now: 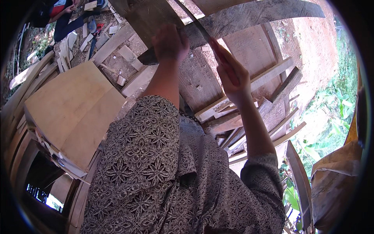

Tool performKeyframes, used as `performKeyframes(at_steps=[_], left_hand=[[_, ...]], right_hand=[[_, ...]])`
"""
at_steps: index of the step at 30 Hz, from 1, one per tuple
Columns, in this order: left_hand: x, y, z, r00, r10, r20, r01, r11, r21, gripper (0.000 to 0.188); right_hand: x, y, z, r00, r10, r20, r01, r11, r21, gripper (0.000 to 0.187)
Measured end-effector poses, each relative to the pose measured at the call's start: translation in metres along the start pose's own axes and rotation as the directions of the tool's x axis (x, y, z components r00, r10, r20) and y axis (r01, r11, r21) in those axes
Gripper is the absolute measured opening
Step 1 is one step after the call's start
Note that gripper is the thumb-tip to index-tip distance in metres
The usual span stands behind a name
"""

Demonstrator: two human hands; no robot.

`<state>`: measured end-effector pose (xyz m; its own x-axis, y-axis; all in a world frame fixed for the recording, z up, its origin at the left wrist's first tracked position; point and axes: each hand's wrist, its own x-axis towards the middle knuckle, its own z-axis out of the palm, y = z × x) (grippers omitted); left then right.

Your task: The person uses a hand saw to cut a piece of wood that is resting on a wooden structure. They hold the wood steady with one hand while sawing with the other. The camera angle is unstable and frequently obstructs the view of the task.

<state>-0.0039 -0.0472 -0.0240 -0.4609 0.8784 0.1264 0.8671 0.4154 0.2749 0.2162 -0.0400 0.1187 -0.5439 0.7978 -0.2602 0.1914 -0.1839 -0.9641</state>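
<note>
A long, grey weathered wooden plank (253,15) lies across the work at the top, its left end tapering beside my left wrist. My left hand (170,43) bears down on the plank near that end, fingers bent over it and partly hidden. In my right hand (235,80) is a hand saw with a red handle (223,58). Its narrow dark blade (193,19) runs up and to the left, crossing the plank just right of my left hand. Whether the teeth are in a cut I cannot tell.
Wide boards (196,80) lie beneath the plank, with a stack of cut lengths (272,74) to the right. A pale wooden panel (74,113) stands at left. Offcuts litter the ground at upper left, where another person (64,23) sits. Greenery (331,128) borders the right.
</note>
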Motion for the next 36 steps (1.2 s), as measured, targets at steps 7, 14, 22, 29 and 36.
performKeyframes(at_steps=[7,14,22,29,36], left_hand=[[-0.008,-0.006,-0.011,0.999,0.022,-0.031,-0.021,0.999,0.031,0.030],[-0.002,0.000,-0.003,0.999,0.026,0.033,-0.028,0.998,0.053,0.035],[-0.010,-0.011,-0.009,0.998,0.013,-0.055,-0.013,1.000,-0.001,0.032],[-0.009,-0.005,-0.010,0.999,0.033,-0.038,-0.030,0.997,0.071,0.034],[-0.004,-0.004,-0.002,0.999,-0.022,0.028,0.019,0.997,0.076,0.036]], right_hand=[[-0.132,-0.052,-0.063,0.988,-0.057,0.144,0.071,0.993,-0.091,0.048],[0.062,0.001,0.024,0.990,-0.140,0.012,0.140,0.990,-0.007,0.055],[-0.142,-0.034,-0.067,0.978,-0.124,0.170,0.148,0.980,-0.134,0.052],[-0.012,0.008,-0.015,0.965,-0.241,0.099,0.251,0.963,-0.100,0.053],[-0.016,0.007,-0.004,0.980,-0.191,0.059,0.194,0.980,-0.051,0.057]])
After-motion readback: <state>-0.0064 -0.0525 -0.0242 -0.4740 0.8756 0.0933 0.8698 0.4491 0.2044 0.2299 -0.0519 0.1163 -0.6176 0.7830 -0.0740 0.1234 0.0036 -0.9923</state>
